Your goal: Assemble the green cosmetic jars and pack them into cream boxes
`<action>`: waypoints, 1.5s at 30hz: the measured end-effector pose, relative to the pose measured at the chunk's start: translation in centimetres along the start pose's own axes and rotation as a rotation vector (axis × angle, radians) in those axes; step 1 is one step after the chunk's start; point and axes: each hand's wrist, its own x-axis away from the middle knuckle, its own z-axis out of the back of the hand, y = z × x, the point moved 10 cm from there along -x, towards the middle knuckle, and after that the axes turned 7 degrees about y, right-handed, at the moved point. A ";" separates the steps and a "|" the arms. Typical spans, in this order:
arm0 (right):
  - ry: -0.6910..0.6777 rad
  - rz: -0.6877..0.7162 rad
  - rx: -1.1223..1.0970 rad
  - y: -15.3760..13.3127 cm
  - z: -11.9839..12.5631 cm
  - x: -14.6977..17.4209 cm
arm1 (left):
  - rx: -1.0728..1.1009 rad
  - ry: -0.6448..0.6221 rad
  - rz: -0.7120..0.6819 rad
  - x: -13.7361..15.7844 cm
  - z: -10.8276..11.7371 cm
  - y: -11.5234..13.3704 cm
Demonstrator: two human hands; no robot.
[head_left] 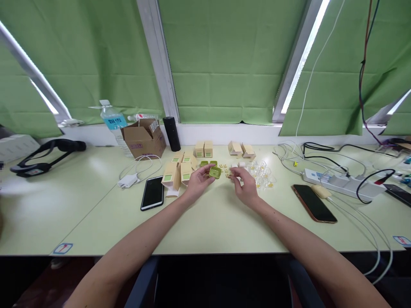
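Note:
My left hand [197,185] is closed on the edge of a small green square tray [215,172], held tilted above the table so its inside shows. My right hand [246,188] is to the right, apart from the tray, with thumb and forefinger brought together. Whatever is between those fingertips is too small to make out. Several tiny gold-coloured pieces [224,166] lie between the hands. Just beyond the left fingers sit more green trays [204,163]. Small clear plastic pieces with yellow parts [263,176] are heaped beside my right hand.
Small cream boxes [171,174] stand left of my hands, with others [204,149] behind. A black phone [152,193], carton [144,139], water bottle [115,124] and black cylinder [171,133] are leftward. Rightward are another phone [314,203], a power strip [343,183] and tangled cables.

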 end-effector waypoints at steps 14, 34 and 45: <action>0.039 0.074 -0.074 -3.0 0.6 -0.3 | 0.496 -0.221 0.270 2.3 -3.6 -0.8; -0.085 0.286 0.057 -4.5 -0.6 0.6 | 0.399 -0.201 0.277 2.7 -3.8 -1.4; -0.037 0.353 0.227 -5.1 -0.2 0.2 | 0.333 -0.191 0.263 2.9 -4.1 -1.1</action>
